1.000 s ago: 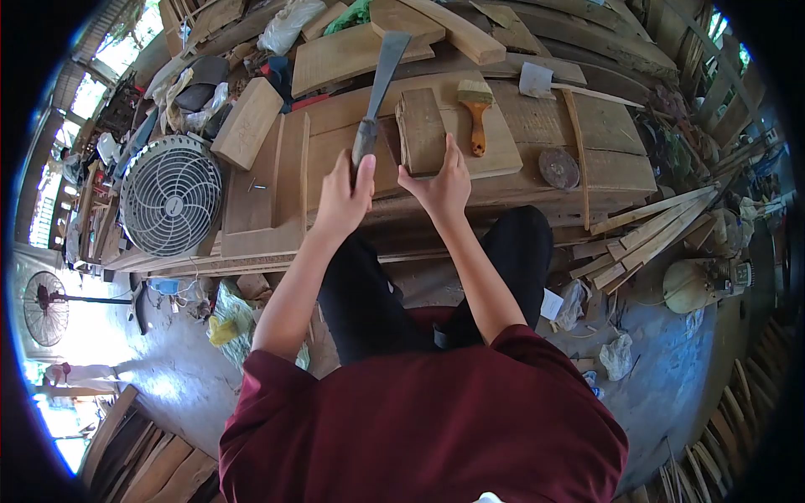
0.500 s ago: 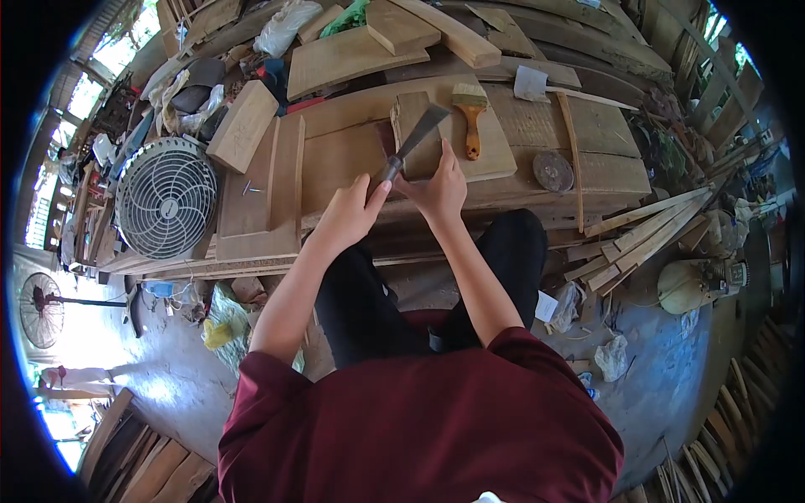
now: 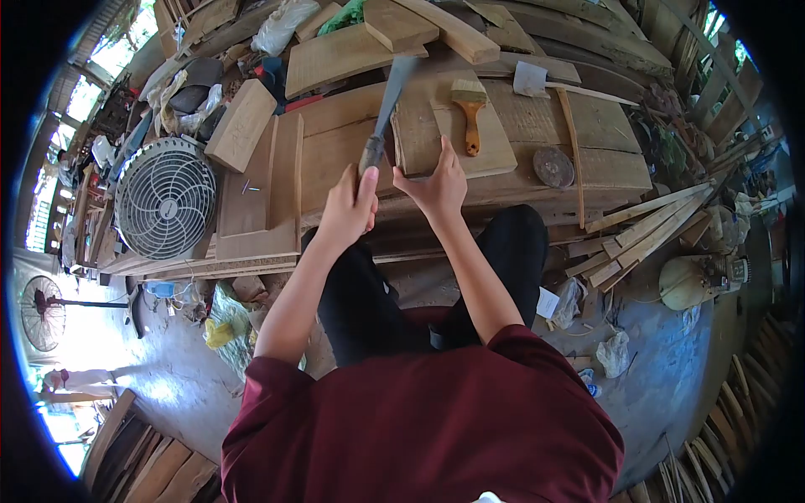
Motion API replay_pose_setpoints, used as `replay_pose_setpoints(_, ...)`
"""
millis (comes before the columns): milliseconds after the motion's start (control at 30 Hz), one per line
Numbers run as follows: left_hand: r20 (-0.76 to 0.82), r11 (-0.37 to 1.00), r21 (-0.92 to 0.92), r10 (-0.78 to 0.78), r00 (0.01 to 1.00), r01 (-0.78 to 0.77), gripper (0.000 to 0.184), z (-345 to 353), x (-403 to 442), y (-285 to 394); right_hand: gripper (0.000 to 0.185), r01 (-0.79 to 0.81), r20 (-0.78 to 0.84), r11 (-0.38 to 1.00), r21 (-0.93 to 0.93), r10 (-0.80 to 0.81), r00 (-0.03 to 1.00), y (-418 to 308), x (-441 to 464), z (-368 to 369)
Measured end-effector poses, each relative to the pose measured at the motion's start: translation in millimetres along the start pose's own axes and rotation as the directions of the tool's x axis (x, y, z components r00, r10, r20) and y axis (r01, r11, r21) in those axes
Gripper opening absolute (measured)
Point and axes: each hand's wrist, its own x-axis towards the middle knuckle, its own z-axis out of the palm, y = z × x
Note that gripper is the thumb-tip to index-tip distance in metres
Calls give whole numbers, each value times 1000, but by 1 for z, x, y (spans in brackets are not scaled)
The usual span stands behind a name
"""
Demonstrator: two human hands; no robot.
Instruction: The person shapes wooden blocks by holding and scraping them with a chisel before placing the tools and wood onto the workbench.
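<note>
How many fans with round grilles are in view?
2: the grey fan by the left end of the bench, and the stand fan farther left. More may be hidden.

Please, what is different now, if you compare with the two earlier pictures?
The bladed tool in the left hand came down over the wooden block, then swung back up and away from the person, close to its first angle. Nothing was visibly taken or let go. The right hand stayed spread at the block's near end; the brush and round disc stayed put.
</note>
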Motion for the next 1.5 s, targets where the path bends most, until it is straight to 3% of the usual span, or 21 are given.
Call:
replay_pose_setpoints(100,133,948,264,-221,966,181,45,-1,5,-4,97,31,-11,999,-36,-31,999,1,1,2)
replay_pose_setpoints(167,128,944,291,-197,972,153,43,-7,6,1,97,57,-50,998,12,-56,997,4,0,5)
replay_pose_setpoints(267,-53,993,45,114,992,-112,40,-9,-2,16,97,-8,-11,1000,-5,8,1000,-1,0,2)
replay_pose_setpoints(367,-149,992,65,118,982,-110,43,8,8,-9,98,1,-3,1000,-11,-1,1000,0,1,2)
replay_pose_setpoints(400,-37,943,324,91,995,-74,46,5,12,-11,98,2,-3,1000,-10,-3,1000,1,0,3)
replay_pose_setpoints(500,79,937,343,-96,992,63,47,-4,11,-7,98,43,-14,998,-53,-44,999,4,2,3)
replay_pose_setpoints(567,50,952,302,-67,996,49,47,-9,7,9,97,30,-13,1000,2,-30,999,4,0,3)
replay_pose_setpoints(633,-89,987,51,159,983,-155,46,-9,4,13,97,17,-4,1000,-6,-17,1000,1,1,1)
replay_pose_setpoints(700,-141,985,28,175,974,-173,46,-1,13,-9,97,13,9,1000,-12,-13,1000,0,0,-1)
replay_pose_setpoints(767,56,872,482,72,996,-90,46,1,28,-41,97,25,-34,999,-39,-26,999,1,0,3)
replay_pose_setpoints(800,72,914,393,-142,987,103,46,0,16,-10,97,28,-35,999,-39,-29,999,2,0,2)
replay_pose_setpoints(833,69,915,390,-139,988,102,46,-1,16,-12,97,32,-17,999,-21,-32,999,3,0,1)
replay_pose_setpoints(900,-52,926,368,111,992,-84,46,-7,16,-9,97,26,-6,1000,-3,-26,1000,2,2,1)
replay_pose_setpoints(1033,-140,994,75,86,986,-76,45,5,7,-3,96,-12,31,1000,-15,12,999,-1,2,-2)
replay_pose_setpoints(1067,-158,942,273,243,957,-194,44,10,21,-40,96,-19,37,999,-29,20,999,-1,2,-2)
replay_pose_setpoints(1100,-157,940,277,248,956,-198,44,5,20,-33,96,-20,31,999,-26,21,999,-2,2,-1)
replay_pose_setpoints(1167,83,850,524,17,996,-58,43,-4,18,-20,96,-4,20,1000,2,4,1000,0,2,-1)
replay_pose_setpoints(1267,-63,904,374,246,967,-206,44,-10,18,-12,96,-15,38,1000,-1,15,999,-1,2,-3)
replay_pose_setpoints(1367,-185,983,107,170,968,-152,45,-3,12,4,96,21,22,999,-29,-20,1000,-2,2,-4)
replay_pose_setpoints(1433,-195,988,100,134,972,-116,48,3,18,-18,96,33,15,999,-29,-32,999,1,0,-2)
replay_pose_setpoints(1500,107,951,310,-61,992,25,46,0,16,-22,95,44,1,999,-29,-44,999,3,0,-1)
